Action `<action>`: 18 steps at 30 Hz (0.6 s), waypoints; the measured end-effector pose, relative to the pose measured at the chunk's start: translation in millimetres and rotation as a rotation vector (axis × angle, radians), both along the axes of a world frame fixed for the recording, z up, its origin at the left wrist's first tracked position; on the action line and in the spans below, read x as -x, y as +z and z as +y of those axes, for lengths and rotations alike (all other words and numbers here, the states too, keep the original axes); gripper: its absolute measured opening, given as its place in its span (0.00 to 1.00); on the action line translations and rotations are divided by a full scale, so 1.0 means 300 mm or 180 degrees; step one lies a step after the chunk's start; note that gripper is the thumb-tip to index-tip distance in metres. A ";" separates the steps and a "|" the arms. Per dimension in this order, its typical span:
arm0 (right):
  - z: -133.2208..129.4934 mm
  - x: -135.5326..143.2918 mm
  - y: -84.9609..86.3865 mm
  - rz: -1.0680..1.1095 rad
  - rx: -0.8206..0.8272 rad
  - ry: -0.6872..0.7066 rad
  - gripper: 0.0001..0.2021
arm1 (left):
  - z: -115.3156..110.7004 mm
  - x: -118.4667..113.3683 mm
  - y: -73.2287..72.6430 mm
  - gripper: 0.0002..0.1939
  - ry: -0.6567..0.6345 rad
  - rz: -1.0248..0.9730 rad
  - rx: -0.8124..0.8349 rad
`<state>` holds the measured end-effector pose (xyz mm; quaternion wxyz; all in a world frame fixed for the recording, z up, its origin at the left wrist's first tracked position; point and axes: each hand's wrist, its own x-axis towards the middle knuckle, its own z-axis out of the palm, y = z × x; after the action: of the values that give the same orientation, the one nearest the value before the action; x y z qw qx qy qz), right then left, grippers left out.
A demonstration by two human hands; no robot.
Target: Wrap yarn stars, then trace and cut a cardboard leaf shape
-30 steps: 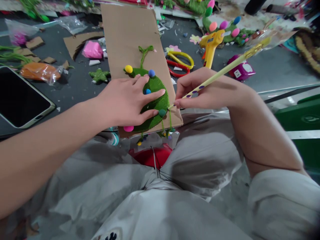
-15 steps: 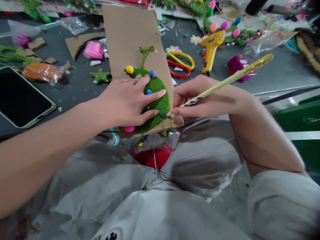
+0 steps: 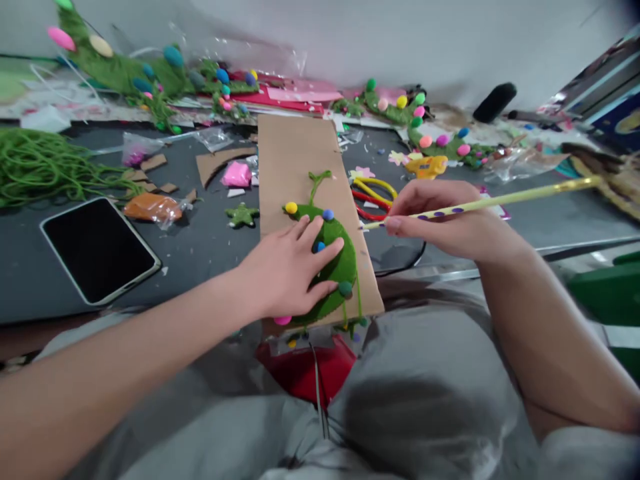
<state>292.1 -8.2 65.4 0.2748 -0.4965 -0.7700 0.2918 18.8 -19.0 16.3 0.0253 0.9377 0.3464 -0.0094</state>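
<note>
My left hand lies spread on a green felt shape trimmed with small coloured pompoms, pressing it on a strip of brown cardboard. A green loop of cord sticks up from the top of the felt, and strands dangle over the cardboard's near edge. In my right hand a pale yellow pencil with dark spots is pinched between the fingers. The pencil's tip points left, over or close to the right side of the cardboard, apart from the felt.
Beyond my right hand are red and yellow scissors and a yellow glue gun. On the left lie a phone, a green star, a pink packet, an orange packet and green yarn. Pompom-covered green garlands line the back.
The pencil has come away from the felt's lower right edge, moving up and right with my right hand. My left hand stays on the felt. The camera view has tilted upward.
</note>
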 end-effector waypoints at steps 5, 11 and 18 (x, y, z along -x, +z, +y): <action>0.121 0.073 -0.036 0.0315 -0.0165 -0.0472 0.12 | 0.018 0.011 -0.007 0.35 -0.0002 -0.0153 0.0071; 0.270 0.217 -0.099 0.0918 0.0502 0.0139 0.16 | 0.026 0.021 -0.010 0.36 -0.0062 -0.0347 0.0131; 0.345 0.317 -0.100 0.0373 0.0312 0.0363 0.19 | 0.027 0.016 -0.016 0.39 0.0046 -0.0501 0.0298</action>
<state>197.1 95.4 35.5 0.2776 -0.4468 -0.7644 0.3729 13.9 -10.8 11.7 0.0963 0.9308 0.3492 0.0483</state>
